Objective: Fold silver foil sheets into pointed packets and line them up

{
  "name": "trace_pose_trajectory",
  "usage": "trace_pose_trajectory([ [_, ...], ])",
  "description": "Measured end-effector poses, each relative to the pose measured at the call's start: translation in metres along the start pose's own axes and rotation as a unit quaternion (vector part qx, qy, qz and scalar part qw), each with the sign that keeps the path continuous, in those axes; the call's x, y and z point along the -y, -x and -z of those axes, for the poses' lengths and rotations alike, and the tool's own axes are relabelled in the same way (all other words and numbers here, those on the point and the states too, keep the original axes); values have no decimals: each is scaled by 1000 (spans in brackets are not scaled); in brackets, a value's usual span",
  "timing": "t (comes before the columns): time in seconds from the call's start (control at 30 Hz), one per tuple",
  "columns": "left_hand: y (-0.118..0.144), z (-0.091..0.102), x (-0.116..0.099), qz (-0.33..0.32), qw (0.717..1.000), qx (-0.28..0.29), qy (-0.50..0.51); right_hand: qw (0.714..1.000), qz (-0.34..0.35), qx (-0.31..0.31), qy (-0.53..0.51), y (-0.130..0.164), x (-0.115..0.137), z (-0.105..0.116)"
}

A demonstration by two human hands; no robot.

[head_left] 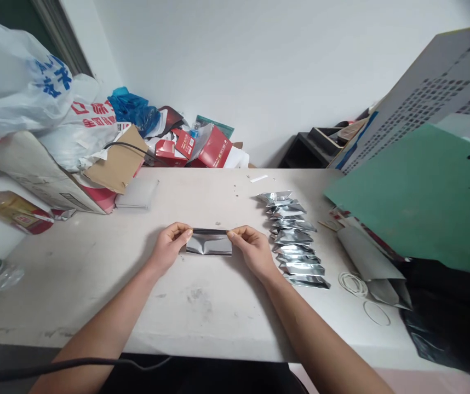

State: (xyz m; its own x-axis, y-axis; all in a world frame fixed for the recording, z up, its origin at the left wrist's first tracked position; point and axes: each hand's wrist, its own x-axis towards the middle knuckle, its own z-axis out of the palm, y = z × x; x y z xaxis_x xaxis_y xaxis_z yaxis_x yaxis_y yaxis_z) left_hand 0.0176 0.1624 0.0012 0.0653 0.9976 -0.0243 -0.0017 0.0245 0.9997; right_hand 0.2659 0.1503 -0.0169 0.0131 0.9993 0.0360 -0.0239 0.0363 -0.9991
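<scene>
Between my two hands is a small silver foil pouch point(209, 244), held just above or on the white table point(177, 306); which of the two I cannot tell. My left hand point(170, 246) pinches its upper left corner with thumb and fingers. At the upper right corner, my right hand point(254, 249) grips it the same way. A dark band runs along the pouch's top edge, and a crease marks its middle. Right of my right hand, several similar silver foil pouches point(294, 238) lie overlapped in a row running away from me.
Coiled white cord point(353, 284) and a rolled grey sheet point(368, 262) lie at the right, beside a green board point(419, 197). On the left stand a carton point(50, 169), plastic bags point(17, 82) and bottles point(15, 210). Red boxes point(214, 148) are piled behind the table.
</scene>
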Motion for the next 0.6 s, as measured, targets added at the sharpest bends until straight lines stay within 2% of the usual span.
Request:
trace_pose_trajectory([
  [0.6, 7, 7, 7, -6, 999, 44, -14, 998, 21, -20, 62, 9, 0, -4],
])
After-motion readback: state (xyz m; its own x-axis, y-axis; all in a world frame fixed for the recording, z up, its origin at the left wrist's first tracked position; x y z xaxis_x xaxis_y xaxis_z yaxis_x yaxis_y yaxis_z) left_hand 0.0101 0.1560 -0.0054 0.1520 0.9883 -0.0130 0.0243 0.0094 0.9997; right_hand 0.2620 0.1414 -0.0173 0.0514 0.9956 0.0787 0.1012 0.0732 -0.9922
